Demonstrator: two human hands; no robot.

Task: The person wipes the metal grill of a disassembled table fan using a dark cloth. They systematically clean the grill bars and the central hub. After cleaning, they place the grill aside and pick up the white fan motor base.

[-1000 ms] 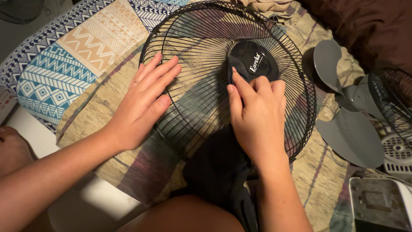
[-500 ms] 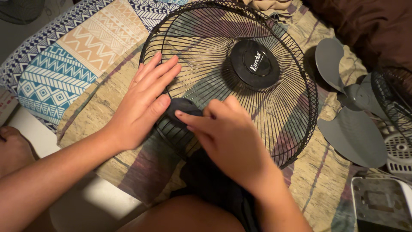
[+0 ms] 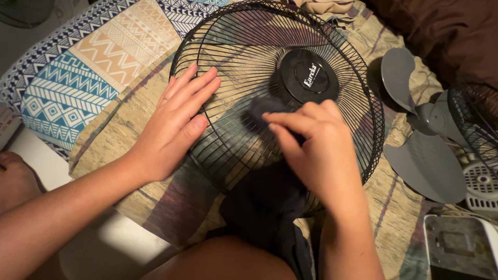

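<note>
Head view: nearest the body, the right hand (image 3: 316,150) pinches a dark cloth (image 3: 264,199) and presses its bunched end onto the wires of the black fan guard (image 3: 233,46), just below the round hub (image 3: 310,76). The left hand (image 3: 174,122) lies flat and unclenched on the guard's left edge. The guard rests on a patterned blanket (image 3: 78,78), with grey fan blades (image 3: 423,140) further right.

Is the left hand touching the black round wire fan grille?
Touching. The head view shows the left hand lying flat with its fingers spread across the wires at the left rim of the black round wire fan grille.
</note>
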